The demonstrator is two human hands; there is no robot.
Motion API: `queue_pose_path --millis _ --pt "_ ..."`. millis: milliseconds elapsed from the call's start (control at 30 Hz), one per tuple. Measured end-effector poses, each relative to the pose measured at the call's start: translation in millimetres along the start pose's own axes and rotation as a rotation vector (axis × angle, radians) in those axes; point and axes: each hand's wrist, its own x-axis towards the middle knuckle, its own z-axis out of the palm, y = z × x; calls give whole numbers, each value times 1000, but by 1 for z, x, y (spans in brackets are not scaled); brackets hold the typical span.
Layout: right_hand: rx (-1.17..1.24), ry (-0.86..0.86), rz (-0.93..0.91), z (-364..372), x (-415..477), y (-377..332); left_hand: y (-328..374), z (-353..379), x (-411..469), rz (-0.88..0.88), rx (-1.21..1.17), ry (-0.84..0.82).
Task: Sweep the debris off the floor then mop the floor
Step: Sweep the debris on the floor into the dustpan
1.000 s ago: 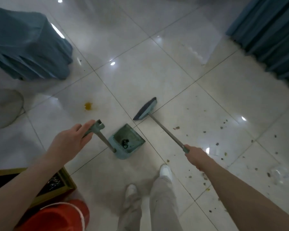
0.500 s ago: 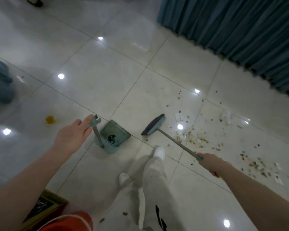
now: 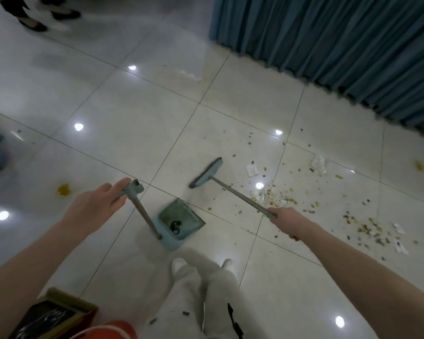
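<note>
My left hand (image 3: 97, 204) holds the top grip of a teal long-handled dustpan (image 3: 181, 222), which stands on the white tiled floor (image 3: 137, 113) with a small dark clump inside. My right hand (image 3: 288, 220) grips the grey handle of a teal broom (image 3: 206, 173); its head sits on the tiles just beyond the dustpan. Scattered debris (image 3: 279, 196) of brown and yellow bits and white paper scraps lies to the right of the broom. More debris (image 3: 370, 228) lies further right.
A blue curtain (image 3: 340, 40) hangs along the far right. A yellow stain (image 3: 63, 189) marks the floor at left, another yellow stain (image 3: 419, 165) at right. A red bucket (image 3: 113, 330) and a box (image 3: 54, 314) stand at lower left. Someone's feet (image 3: 34, 18) are at top left.
The view has swung right, bringing more debris and curtain into sight. The broom and dustpan have shifted toward the debris; both hands keep their hold.
</note>
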Motion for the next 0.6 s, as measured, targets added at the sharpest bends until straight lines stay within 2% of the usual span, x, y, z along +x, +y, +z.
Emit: queue_pose_path --millis 167,300,600 --pt "-193 21 -122 8 25 -23 33 -4 -21 23 -27 -23" --pt "-331 -4 -140 28 31 -1 66 -4 -38 5 32 -11" --pt "-257 -76 -28 66 -7 180 148 12 -44 -45 165 -144"
